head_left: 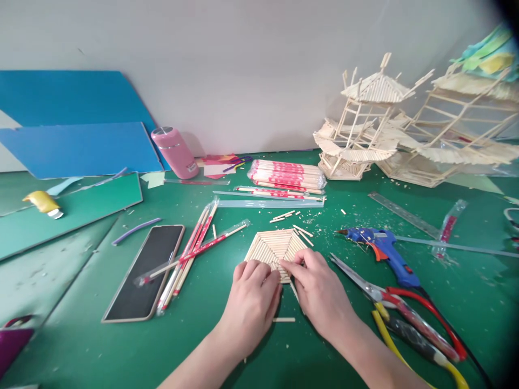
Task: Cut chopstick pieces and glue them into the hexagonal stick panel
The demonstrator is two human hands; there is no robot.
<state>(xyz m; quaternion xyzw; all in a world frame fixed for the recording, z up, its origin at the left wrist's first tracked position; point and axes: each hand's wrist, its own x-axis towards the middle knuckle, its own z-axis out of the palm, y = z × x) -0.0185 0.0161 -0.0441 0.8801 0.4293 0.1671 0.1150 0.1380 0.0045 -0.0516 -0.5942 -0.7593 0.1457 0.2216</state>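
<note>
A flat hexagon-like panel of glued wooden sticks lies on the green table in front of me. My left hand rests curled on its near left edge, fingertips pressing down on the sticks. My right hand sits at its near right edge, thumb and forefinger pinched on a thin stick at the panel's rim. A loose stick lies between my wrists.
Left lie a phone and wrapped chopsticks. Right lie a blue glue gun, scissors, red and yellow pliers and a clear ruler. Behind stand a chopstick pack, a pink bottle, blue boards and stick pagoda models.
</note>
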